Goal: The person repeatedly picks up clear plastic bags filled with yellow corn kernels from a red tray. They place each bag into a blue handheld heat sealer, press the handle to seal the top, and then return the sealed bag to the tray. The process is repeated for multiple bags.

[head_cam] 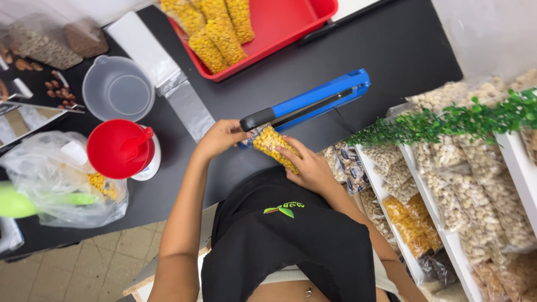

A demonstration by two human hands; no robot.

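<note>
A small clear bag of yellow kernels (pixel 273 147) lies at the front edge of the black counter (pixel 391 50), its top end tucked under the jaw of a blue heat sealer (pixel 313 99) with a black handle. My left hand (pixel 220 138) pinches the bag's upper end just below that handle. My right hand (pixel 309 168) grips the bag's lower part from the right side. Both hands touch the same bag.
A red tray (pixel 291 25) with several filled yellow bags sits at the back. On the left are a clear jug (pixel 117 89), a red funnel (pixel 120 148) on a white scale, and a loose plastic sack (pixel 56 179). White shelves of packed nuts (pixel 447 184) stand at the right.
</note>
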